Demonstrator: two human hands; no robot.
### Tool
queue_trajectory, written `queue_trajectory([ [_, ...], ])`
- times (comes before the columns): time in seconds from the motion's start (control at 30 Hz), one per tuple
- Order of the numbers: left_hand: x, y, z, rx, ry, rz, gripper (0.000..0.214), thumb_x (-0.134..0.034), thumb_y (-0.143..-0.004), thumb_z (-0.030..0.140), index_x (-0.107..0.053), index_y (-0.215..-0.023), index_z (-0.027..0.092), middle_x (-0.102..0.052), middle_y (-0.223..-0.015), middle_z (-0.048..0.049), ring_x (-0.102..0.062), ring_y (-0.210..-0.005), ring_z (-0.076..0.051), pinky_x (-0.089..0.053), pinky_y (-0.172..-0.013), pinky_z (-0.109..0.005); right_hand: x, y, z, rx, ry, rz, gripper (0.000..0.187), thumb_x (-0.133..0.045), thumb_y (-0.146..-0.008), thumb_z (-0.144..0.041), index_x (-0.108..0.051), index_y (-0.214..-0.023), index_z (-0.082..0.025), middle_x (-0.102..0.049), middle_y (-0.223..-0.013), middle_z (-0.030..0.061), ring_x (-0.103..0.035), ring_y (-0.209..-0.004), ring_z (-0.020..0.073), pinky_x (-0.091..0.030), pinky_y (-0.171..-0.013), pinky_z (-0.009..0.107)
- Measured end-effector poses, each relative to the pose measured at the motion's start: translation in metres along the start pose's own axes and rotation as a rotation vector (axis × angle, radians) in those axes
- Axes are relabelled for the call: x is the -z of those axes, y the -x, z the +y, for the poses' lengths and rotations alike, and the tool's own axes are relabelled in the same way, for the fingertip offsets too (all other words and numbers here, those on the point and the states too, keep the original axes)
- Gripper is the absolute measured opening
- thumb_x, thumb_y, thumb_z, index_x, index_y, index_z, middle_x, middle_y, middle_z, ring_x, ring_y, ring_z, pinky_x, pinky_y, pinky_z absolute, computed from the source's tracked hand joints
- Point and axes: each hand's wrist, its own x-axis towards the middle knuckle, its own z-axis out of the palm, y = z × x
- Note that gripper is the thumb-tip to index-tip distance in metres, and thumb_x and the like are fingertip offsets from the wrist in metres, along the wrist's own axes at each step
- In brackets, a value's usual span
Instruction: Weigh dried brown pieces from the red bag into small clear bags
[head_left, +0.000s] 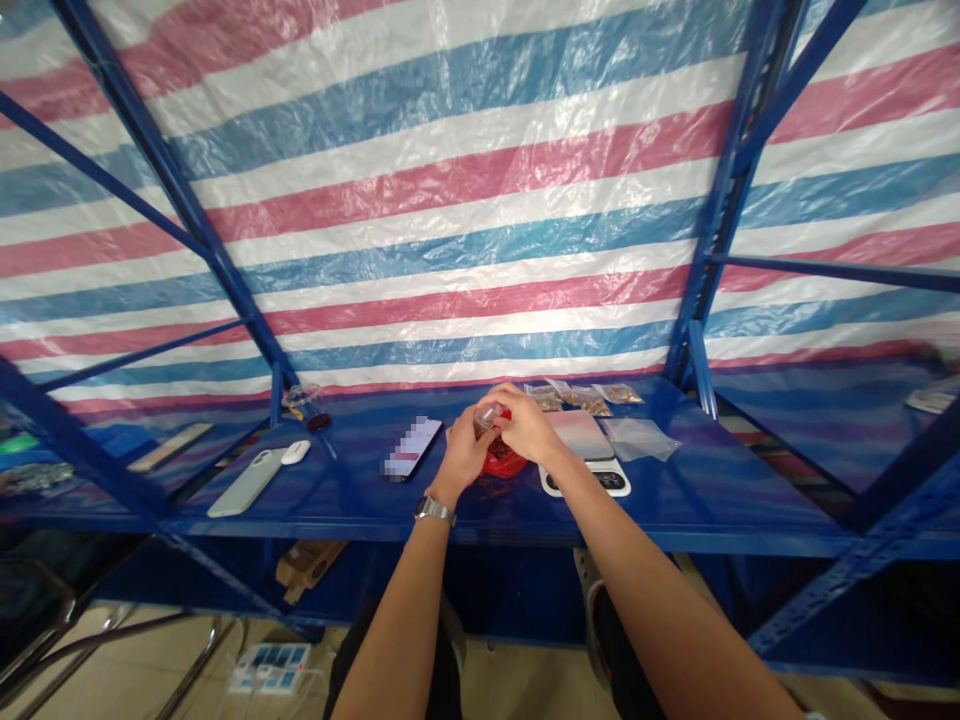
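Over a red plastic bag [501, 462] with dark reddish-brown bits in it, my two hands are close together. My left hand [465, 452], with a metal watch at the wrist, is closed round a small clear plastic bag [489, 416]. The fingers of my right hand [528, 428] pinch at the same clear plastic from the right; its exact shape is partly hidden. Just right of the hands sits a white kitchen scale [581, 445]. Behind it lie filled clear packets [589, 400] of brown bits. Flat clear bags [639, 438] lie right of the scale.
On the blue shelf [345, 500], a lit phone [412, 450] lies left of my hands. Farther left are a pale phone [246, 484], a white earbud case [295, 453] and a clear cup [311, 408] with dark liquid. Blue posts [720, 200] flank the space; a striped tarpaulin [480, 200] hangs behind.
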Motion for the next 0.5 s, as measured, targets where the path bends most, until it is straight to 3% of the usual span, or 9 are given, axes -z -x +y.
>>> queue_trajectory([
  [0.17, 0.0066, 0.0005, -0.0006, -0.015, 0.153, 0.044, 0.036, -0.067, -0.093, 0.025, -0.059, -0.128, 0.021, -0.071, -0.124, -0.0100, -0.066, -0.114, -0.027, -0.047, -0.101, -0.041, -0.0048, -0.0009, -0.0021, -0.006, -0.024, 0.040, 0.046, -0.051, -0.075, 0.004, -0.075, -0.105, -0.022, -0.067, -0.111, 0.0056, -0.065, -0.102, 0.0199, -0.050, -0.097, 0.034],
  [0.37, 0.0085, -0.0014, -0.0042, -0.008, 0.255, 0.092, 0.036, -0.072, -0.091, 0.034, -0.062, -0.123, 0.021, -0.074, -0.113, -0.0083, -0.069, -0.105, -0.024, -0.050, -0.096, -0.037, -0.0086, -0.0004, -0.0063, 0.012, 0.002, 0.084, 0.039, -0.055, -0.085, -0.006, -0.071, -0.116, -0.022, -0.067, -0.117, 0.0070, -0.063, -0.109, 0.0212, -0.049, -0.101, 0.036],
  [0.5, 0.0104, -0.0060, -0.0050, 0.033, 0.293, 0.195, 0.035, -0.072, -0.091, 0.037, -0.061, -0.121, 0.021, -0.073, -0.105, -0.0067, -0.069, -0.093, -0.021, -0.050, -0.089, -0.033, -0.0042, -0.0028, -0.0068, -0.043, 0.036, 0.247, 0.036, -0.054, -0.090, -0.011, -0.070, -0.121, -0.022, -0.065, -0.118, 0.0086, -0.064, -0.105, 0.0207, -0.052, -0.099, 0.035],
])
